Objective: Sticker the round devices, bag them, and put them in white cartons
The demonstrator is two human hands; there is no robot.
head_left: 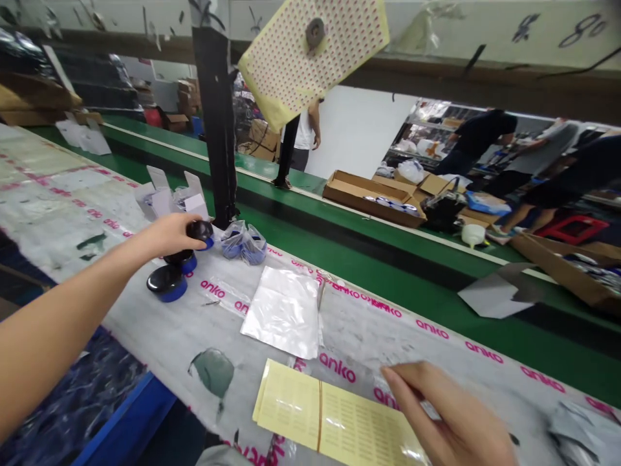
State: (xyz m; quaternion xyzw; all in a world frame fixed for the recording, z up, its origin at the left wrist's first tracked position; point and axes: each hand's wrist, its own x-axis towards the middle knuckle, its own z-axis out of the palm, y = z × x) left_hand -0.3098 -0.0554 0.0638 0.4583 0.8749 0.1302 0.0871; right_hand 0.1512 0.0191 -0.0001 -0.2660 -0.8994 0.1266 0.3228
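Note:
My left hand (167, 238) is closed around a round, black-topped blue object (202, 234) at the left of the table. Just below it are two more of the same kind, the nearer one (167, 283) with a glossy black top. To its right stand two blue pieces in clear plastic bags (243, 243). A stack of clear plastic bags (284, 310) lies flat in the middle. My right hand (449, 414), slightly blurred, has its fingers drawn together over the right end of a yellow label sheet stack (295, 408); what they pinch is unclear.
The table wears a white covering (369, 330) printed in pink. Behind it runs a green conveyor (402, 265) carrying a white box (499, 291) and open cartons (373, 197). Open white boxes (169, 197) stand near a black post (218, 123). A label sheet (315, 58) hangs overhead. Several people are beyond.

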